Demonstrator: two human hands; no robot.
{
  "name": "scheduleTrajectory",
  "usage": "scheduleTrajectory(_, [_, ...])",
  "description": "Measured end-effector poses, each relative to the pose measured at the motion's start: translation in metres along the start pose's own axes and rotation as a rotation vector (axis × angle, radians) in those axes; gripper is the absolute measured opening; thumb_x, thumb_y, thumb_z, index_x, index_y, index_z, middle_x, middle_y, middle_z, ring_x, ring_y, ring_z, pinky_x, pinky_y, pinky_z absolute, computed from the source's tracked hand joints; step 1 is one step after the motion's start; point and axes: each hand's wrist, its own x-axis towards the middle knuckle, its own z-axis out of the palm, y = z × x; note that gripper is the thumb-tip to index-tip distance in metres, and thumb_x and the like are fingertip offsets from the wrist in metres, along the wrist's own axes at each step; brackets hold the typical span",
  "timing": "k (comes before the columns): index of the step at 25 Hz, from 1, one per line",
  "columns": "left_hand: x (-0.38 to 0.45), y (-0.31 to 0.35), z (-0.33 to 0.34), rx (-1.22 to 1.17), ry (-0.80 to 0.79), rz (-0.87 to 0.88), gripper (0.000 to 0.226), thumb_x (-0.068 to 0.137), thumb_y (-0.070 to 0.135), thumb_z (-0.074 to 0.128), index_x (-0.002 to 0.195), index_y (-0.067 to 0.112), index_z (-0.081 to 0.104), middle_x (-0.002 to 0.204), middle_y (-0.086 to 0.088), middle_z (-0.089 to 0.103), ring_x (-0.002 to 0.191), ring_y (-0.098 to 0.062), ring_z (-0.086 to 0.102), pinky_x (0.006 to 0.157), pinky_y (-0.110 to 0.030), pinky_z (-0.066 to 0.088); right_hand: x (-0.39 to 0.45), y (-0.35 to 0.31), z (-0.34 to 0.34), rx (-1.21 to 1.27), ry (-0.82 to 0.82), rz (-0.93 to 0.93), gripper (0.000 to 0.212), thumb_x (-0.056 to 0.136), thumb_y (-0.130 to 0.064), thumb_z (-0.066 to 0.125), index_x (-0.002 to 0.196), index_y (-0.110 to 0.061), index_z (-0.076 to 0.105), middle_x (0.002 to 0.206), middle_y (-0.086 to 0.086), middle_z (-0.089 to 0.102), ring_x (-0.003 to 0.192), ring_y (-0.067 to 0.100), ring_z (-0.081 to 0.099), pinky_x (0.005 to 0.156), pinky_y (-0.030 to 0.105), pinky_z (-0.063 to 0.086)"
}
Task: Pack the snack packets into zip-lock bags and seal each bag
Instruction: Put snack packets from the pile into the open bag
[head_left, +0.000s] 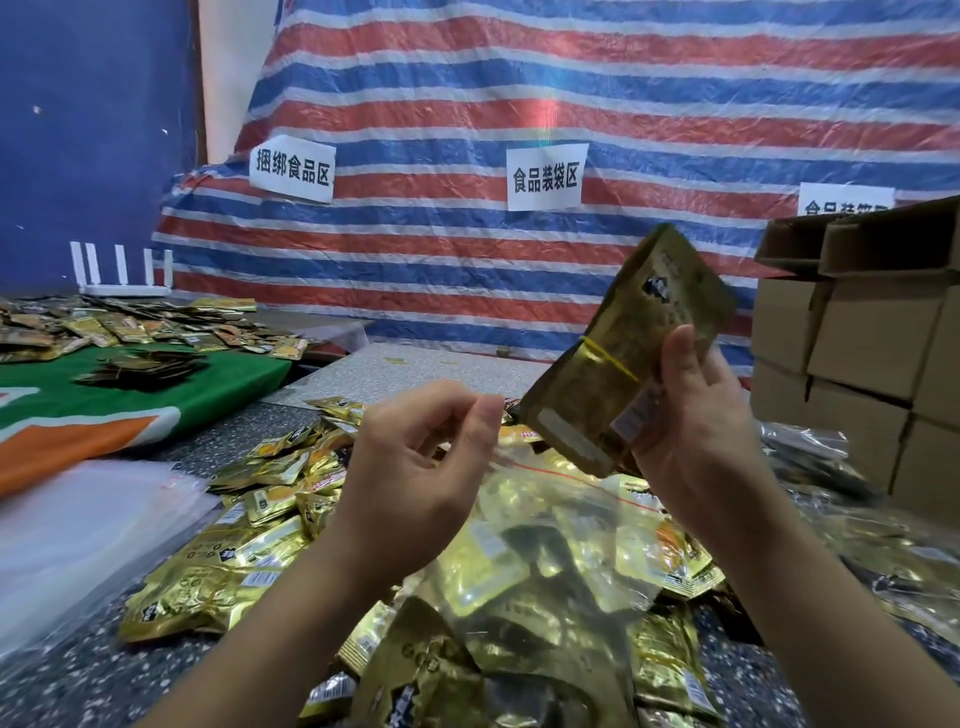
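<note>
At the far left, a green and orange cloth (104, 400) lies on the table and carries scattered snack packets (130, 332), and behind them stands a white router (124, 275). In front of the cloth lies a stack of empty clear bags (88, 514). Next comes a heap of gold snack packets (249, 545) on the speckled table (62, 680).

The left hand (421, 467) is raised above the heap — its thumb and forefinger are pressed together and pinch the upper edge of a clear zip-lock bag (545, 551), the other fingers are curled loosely. The bag hangs down between both arms, its red zip line visible, and some gold packets show through it.

The right hand (696, 421) holds a bundle of gold packets (623, 353) upright and tilted, above the mouth of the bag; the fingers are curled round its right edge. A yellow rubber band (608, 353) goes around the bundle.

At the far right stand stacked cardboard boxes (857, 338). Behind all hangs a striped tarpaulin (519, 104) with 3 white paper signs (545, 176).
</note>
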Motion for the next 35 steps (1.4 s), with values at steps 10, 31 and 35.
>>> scheduleTrajectory(10, [0.010,0.008,0.001,0.100,0.059,-0.072,0.034,0.097,0.027,0.052,0.068,0.011,0.061,0.059,-0.006,0.057,0.054,-0.022,0.053,0.051,-0.042,0.040,-0.005,-0.023,-0.005,-0.466,-0.234,0.179,0.023,0.084,-0.029,0.061,0.104,-0.022,0.069,0.101,0.006,0.076,0.094,0.023,0.073,0.072,0.030,0.059])
scheduleTrajectory(31, [0.000,-0.007,-0.001,0.030,0.012,-0.291,0.043,0.091,0.056,0.047,0.066,0.022,0.057,0.056,-0.002,0.052,0.049,-0.008,0.045,0.047,-0.026,0.036,-0.014,-0.018,-0.004,-0.653,-0.494,0.479,0.043,0.085,-0.037,0.065,0.124,-0.021,0.059,0.114,0.007,0.071,0.108,0.025,0.068,0.092,0.043,0.055])
scheduleTrajectory(35, [-0.001,-0.007,-0.004,-0.169,0.007,-0.440,0.040,0.086,0.057,0.048,0.069,0.023,0.063,0.056,0.007,0.055,0.053,-0.011,0.049,0.054,-0.029,0.041,-0.022,-0.001,0.009,-0.394,-0.412,0.542,0.025,0.089,-0.029,0.063,0.112,-0.021,0.068,0.106,0.007,0.074,0.097,0.020,0.070,0.079,0.032,0.056])
